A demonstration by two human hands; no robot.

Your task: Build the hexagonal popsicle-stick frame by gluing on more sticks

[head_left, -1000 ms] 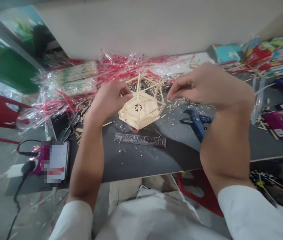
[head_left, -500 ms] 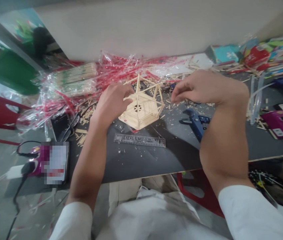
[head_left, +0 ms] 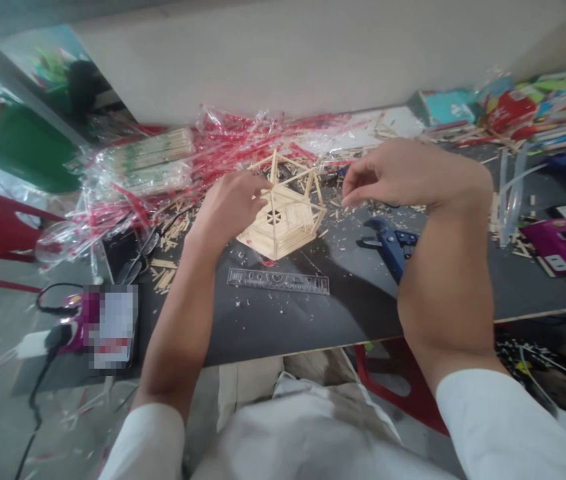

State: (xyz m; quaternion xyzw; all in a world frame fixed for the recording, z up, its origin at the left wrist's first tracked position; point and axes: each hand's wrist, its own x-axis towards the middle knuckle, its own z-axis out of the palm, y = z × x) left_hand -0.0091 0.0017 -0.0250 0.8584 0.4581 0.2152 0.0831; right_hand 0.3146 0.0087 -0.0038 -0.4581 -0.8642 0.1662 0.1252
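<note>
A hexagonal wooden stick model [head_left: 287, 233] stands on the dark table, with stacked sticks at its base and a frame of thin sticks rising above. My left hand [head_left: 233, 203] is closed at its upper left side, thumb and fingers on the frame; the sticks in its grasp are mostly hidden. To the right of the model and apart from it, my right hand [head_left: 380, 177] hovers with thumb and fingertips pinched together. Whatever may lie in that pinch is too small to make out. Below the right hand are blue-handled pliers [head_left: 390, 247], partly behind the forearm.
A clear plastic ruler [head_left: 277, 281] lies in front of the model. Bundled sticks [head_left: 153, 157] and red-and-clear wrappers [head_left: 233, 143] crowd the back left. A phone [head_left: 115, 327] and purple power strip [head_left: 75, 320] sit front left; another purple power strip [head_left: 563, 243] is at right.
My right hand's fingers have curled slightly more. The left hand stays at the model, and the view has shifted very little.
</note>
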